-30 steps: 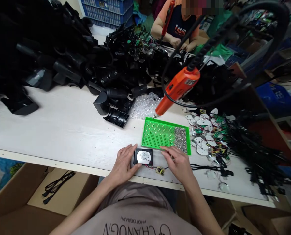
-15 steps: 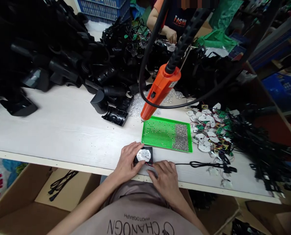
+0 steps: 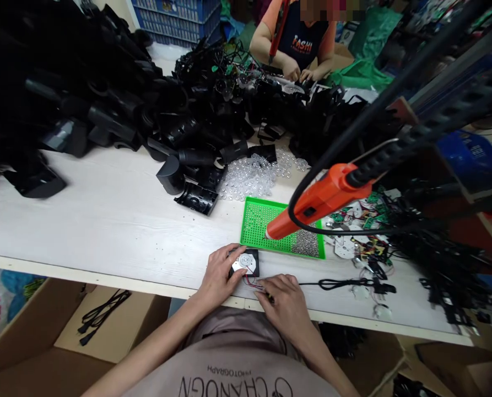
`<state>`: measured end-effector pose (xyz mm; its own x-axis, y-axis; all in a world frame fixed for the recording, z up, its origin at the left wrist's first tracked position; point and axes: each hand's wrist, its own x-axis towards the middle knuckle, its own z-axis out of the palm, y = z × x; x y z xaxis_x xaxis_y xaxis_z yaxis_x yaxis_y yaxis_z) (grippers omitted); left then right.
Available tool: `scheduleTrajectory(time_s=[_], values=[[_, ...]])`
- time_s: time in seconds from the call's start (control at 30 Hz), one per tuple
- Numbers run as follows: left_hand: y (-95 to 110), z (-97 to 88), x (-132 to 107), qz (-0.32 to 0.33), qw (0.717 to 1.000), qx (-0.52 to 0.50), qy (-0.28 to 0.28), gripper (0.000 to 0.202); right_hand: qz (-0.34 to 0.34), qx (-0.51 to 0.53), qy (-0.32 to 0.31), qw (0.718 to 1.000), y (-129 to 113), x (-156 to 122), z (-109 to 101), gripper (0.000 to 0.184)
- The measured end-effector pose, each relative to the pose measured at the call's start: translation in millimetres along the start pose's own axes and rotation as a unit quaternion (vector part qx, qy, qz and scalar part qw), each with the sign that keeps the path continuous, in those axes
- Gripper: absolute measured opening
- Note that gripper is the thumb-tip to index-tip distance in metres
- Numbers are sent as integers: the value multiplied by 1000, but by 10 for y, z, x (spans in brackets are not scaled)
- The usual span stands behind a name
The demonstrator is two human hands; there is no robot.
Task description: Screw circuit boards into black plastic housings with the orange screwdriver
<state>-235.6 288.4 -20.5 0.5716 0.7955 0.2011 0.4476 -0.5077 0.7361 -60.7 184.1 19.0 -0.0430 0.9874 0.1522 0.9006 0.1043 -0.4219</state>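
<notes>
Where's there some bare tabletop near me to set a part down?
The widest patch is white tabletop left of your left hand, nearer than the black housings; scattered specks dot it. A narrow strip separates the green tray from the black cable. Crowded: clear beads beyond the tray, white plates to its right.

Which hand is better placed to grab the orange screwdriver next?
Probably the right hand, though it's at the red wires: the orange screwdriver leans toward its side, while the left hand holds the black-and-white part.
</notes>
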Motion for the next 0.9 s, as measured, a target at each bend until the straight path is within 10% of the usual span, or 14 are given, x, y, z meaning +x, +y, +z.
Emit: scheduleTrajectory(time_s=[0.17,0.3,0.4,0.53,0.77,0.9], values=[[0,-35,1,2,1000,8,-5,62,24,20,211,977,144,190,-383,19],[29,-4,24,-2,999,37,32,56,66,120,360,923,245,746,-711,83],[19,46,46,19,997,50,56,37,46,211,355,910,215,1267,-824,104],[2,75,46,25,996,57,62,33,54,300,308,901,176,1711,-808,77],[42,79,-4,18,995,56,76,33,14,492,154,857,288,1682,-749,50],[50,87,-4,13,996,54,72,34,33,558,169,812,198,1676,-480,49]])
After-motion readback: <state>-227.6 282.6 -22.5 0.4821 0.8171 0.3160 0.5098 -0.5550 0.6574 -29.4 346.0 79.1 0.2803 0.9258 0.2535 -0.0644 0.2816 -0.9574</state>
